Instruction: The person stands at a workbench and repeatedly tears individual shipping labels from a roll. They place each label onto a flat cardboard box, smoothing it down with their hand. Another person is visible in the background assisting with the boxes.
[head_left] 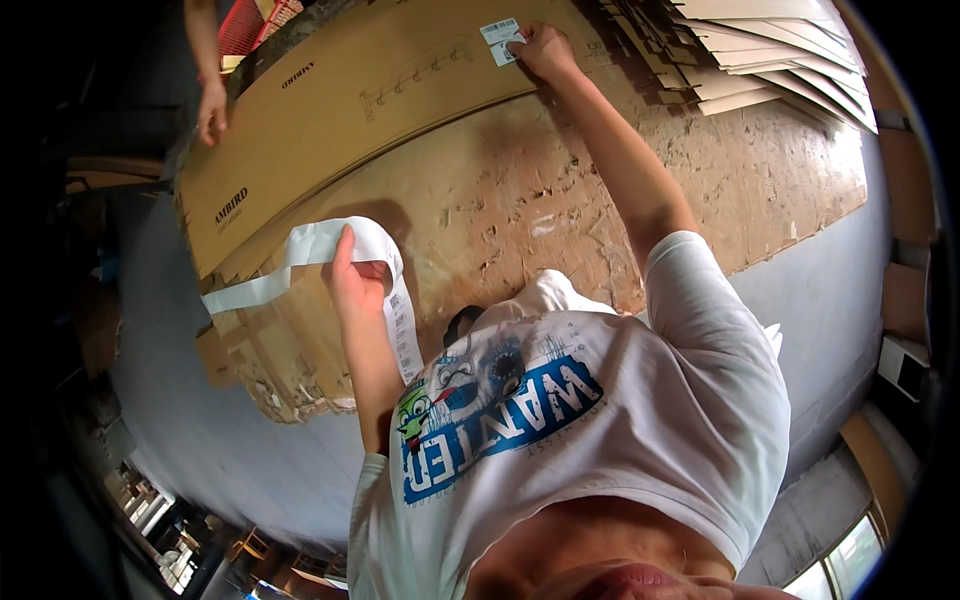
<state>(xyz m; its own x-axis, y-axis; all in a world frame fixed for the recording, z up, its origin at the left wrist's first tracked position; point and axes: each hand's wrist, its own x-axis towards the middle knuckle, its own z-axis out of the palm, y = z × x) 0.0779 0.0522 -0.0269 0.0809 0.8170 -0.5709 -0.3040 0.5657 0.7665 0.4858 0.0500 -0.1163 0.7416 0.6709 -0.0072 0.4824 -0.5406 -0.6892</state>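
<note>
My left hand (358,285) grips a long white strip of labels (345,240), which loops over the hand and trails down beside the forearm. The strip's other end reaches left across the table edge. Stretched out to the far side, my right hand (545,50) has its fingers closed at the edge of a white printed label (502,42). That label lies against a long flat brown carton (400,105), printed with dark lettering and a line drawing. Whether the label is fully stuck down, I cannot tell.
Another person's hand (212,112) hangs by the carton's left end. Flat cardboard sheets (760,50) are stacked at the far right. The worn wooden table (530,190) has a scuffed, peeling surface. A red crate (245,28) stands beyond the far left.
</note>
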